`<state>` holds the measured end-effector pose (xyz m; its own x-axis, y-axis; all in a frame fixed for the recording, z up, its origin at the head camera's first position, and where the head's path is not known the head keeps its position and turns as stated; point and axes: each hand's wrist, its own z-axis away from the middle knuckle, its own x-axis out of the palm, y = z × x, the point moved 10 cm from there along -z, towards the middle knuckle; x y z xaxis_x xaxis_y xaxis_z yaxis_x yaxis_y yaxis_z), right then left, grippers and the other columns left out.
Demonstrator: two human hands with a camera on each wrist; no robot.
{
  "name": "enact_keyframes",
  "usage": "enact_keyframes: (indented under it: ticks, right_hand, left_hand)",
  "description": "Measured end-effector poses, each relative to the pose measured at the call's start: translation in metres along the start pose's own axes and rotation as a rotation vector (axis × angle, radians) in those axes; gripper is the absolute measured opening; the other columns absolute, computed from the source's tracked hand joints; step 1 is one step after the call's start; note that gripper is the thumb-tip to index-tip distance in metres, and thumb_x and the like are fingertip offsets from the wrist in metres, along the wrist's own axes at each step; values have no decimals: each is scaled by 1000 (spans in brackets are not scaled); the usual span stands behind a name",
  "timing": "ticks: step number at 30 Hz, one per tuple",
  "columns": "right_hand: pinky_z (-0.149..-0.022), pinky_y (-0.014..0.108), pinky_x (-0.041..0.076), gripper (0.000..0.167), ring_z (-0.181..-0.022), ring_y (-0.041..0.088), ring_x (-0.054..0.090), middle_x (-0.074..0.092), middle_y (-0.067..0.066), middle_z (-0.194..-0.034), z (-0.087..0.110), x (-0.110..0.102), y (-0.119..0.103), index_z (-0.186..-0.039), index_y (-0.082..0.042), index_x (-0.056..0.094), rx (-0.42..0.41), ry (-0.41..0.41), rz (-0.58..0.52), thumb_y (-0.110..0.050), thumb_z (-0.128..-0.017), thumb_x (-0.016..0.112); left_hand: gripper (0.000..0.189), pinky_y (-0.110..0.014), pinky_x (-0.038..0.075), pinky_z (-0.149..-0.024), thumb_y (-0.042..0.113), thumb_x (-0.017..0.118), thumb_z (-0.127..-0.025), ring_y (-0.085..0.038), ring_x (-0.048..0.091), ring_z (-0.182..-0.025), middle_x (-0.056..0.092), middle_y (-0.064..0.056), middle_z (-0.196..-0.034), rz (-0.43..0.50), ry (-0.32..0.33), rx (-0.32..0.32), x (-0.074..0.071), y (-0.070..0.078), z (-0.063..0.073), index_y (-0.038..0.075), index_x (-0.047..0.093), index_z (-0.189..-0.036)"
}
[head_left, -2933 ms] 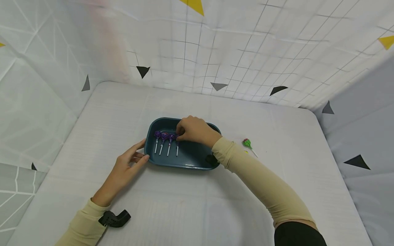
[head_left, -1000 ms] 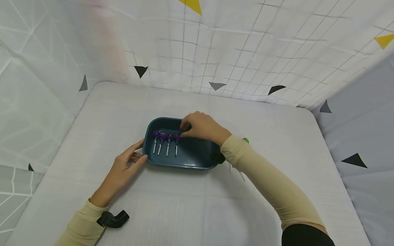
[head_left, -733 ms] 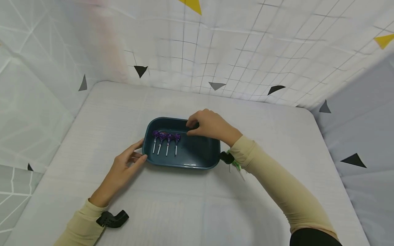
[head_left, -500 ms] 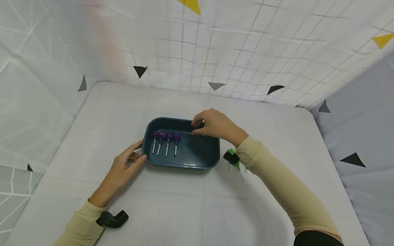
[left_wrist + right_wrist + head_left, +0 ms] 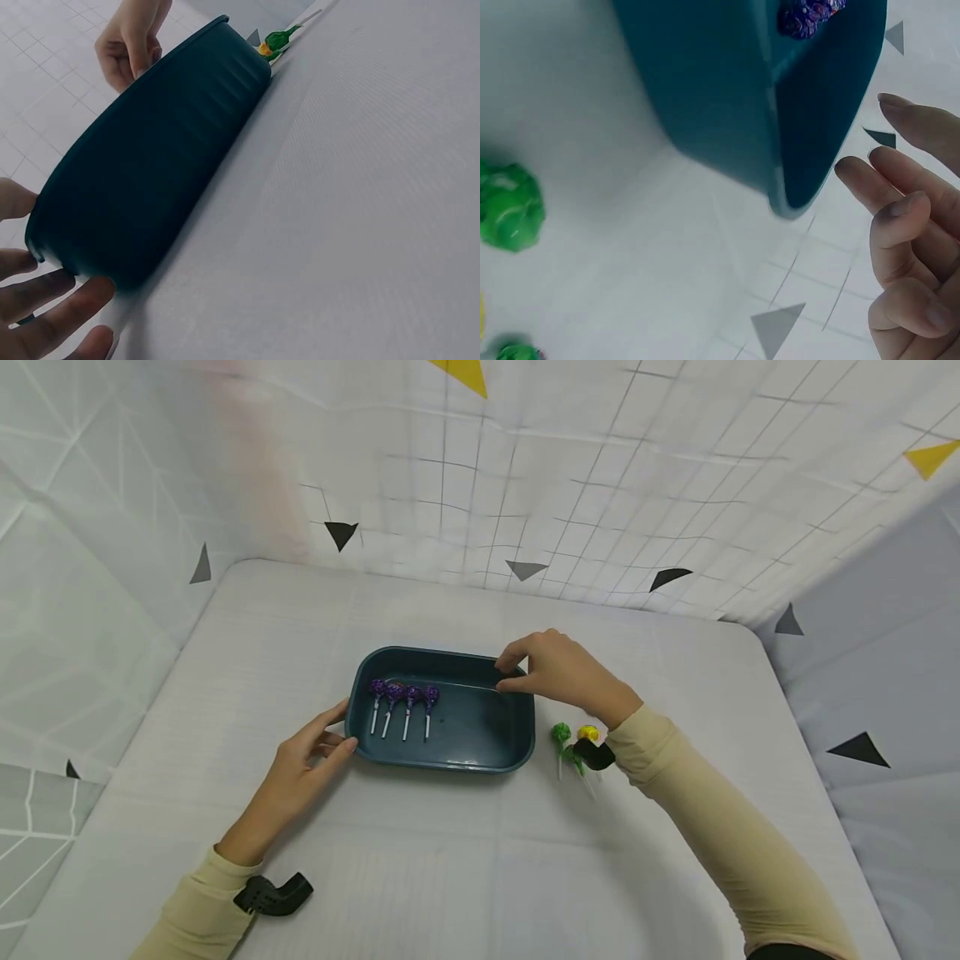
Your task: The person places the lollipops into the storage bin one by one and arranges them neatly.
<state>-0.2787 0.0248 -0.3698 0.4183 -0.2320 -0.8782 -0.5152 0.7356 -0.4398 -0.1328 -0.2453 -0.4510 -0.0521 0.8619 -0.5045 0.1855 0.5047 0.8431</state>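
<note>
A dark teal tray (image 5: 480,739) stands on the white-covered table. Four would be too exact a tally, so several purple-wrapped lollipops (image 5: 412,695) lie side by side in its left half, sticks toward the person. My left hand (image 5: 300,772) touches the tray's left end with spread, relaxed fingers; the left wrist view shows its fingertips (image 5: 94,292) against the outer wall. Over the tray's right rim hovers my right hand (image 5: 570,672), thumb and fingers apart, holding nothing. In the right wrist view a purple wrapper (image 5: 804,16) shows inside the tray.
Right of the tray lie green lollipops (image 5: 561,733) and a yellow one (image 5: 588,732), partly hidden by the black wrist camera (image 5: 594,754) and right sleeve (image 5: 675,768). Patterned white sheets (image 5: 420,485) enclose the table at the back and sides.
My right hand has let go of the rightmost purple lollipop in the row and moved right to the tray's far right rim. The left hand stays at the tray's left end.
</note>
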Motion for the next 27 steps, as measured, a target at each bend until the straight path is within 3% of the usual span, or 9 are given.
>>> enact_keyframes:
  ticks: [6,13,17,27]
  right_hand:
    - [-81,37,56,30,-84,16,68,79,-3,-112,15,-4,18,-116,-17,79,51,13,-48,-32,-90,81]
    - [-71,34,53,28,-73,15,64,80,-2,-108,27,-4,32,-114,-16,80,50,36,-35,-29,-89,82]
    - [-66,33,52,30,-71,15,63,80,-1,-106,34,-2,38,-113,-15,80,72,40,-38,-30,-88,84]
    - [-70,33,54,34,-79,18,66,80,8,-112,48,9,62,-116,-9,78,103,42,-35,-28,-88,83]
  left_hand:
    - [57,-11,49,-87,13,63,-103,3,63,-98,57,-19,-150,0,2,0,0,-1,0,10,45,-157]
    - [57,-11,49,-87,13,63,-103,3,63,-98,57,-19,-149,0,2,-1,0,0,0,10,45,-157]
    - [57,-11,49,-88,13,63,-103,3,63,-98,57,-19,-150,-2,1,-3,0,0,0,10,45,-157]
    - [57,-12,50,-88,14,63,-103,1,65,-98,57,-19,-150,0,-3,-4,0,-1,0,10,45,-157]
